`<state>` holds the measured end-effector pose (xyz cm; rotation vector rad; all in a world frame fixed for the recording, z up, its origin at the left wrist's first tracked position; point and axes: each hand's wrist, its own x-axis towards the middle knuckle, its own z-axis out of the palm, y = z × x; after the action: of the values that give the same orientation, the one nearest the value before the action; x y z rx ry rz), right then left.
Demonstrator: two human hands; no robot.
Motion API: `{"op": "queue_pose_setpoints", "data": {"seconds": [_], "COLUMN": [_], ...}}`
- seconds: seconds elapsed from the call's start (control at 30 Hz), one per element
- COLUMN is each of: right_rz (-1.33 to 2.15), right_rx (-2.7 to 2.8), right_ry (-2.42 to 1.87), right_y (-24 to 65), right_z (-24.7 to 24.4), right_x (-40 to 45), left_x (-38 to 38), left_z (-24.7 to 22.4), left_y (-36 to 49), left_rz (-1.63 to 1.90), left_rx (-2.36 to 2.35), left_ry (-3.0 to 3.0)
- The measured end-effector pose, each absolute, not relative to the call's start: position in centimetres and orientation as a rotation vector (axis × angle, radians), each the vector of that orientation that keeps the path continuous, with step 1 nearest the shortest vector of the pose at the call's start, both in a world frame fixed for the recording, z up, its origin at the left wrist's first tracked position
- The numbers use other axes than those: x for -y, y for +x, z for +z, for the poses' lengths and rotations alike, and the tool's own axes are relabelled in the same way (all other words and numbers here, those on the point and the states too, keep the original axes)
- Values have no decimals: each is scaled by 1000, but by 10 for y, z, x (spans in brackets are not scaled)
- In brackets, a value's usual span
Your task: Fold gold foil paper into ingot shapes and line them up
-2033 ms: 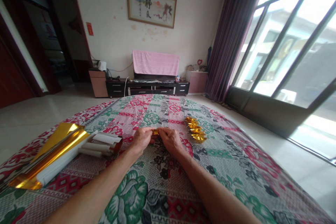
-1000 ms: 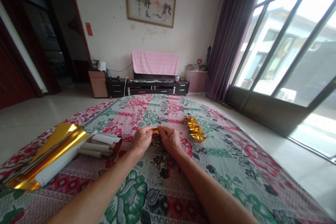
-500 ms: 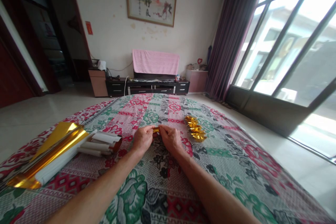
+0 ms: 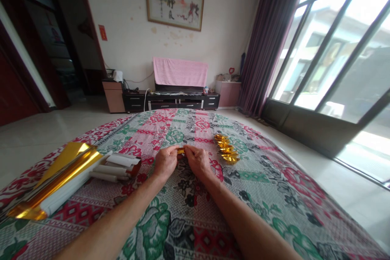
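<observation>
A small strip of gold foil paper (image 4: 180,150) is stretched between my two hands at the middle of the table. My left hand (image 4: 166,161) pinches its left end, and my right hand (image 4: 197,160) pinches the right end. Just right of my right hand, several folded gold foil pieces (image 4: 226,148) lie in a row on the patterned cloth. To the left rest gold foil sheets (image 4: 65,166), partly curled, beside several white paper rolls (image 4: 114,167).
A red, green and grey flowered cloth (image 4: 258,195) covers the round table. Beyond it stand a low black TV cabinet (image 4: 183,100) and a screen under a pink cloth (image 4: 181,72). Glass doors (image 4: 332,57) are at the right.
</observation>
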<state>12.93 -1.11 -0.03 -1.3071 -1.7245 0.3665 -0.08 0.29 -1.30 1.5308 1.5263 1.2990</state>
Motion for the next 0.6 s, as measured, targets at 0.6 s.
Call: {"op": "queue_pose_setpoints", "data": {"seconds": [0.6], "right_rz": [377], "right_rx": [1787], "right_ry": [-1293], "right_y": [130], "right_z": [1], "right_x": [12], "left_x": [-4], "left_z": [-15], "left_y": [-1], "left_rz": [1280], "left_rx": [-1527], "left_ry": [1512]}}
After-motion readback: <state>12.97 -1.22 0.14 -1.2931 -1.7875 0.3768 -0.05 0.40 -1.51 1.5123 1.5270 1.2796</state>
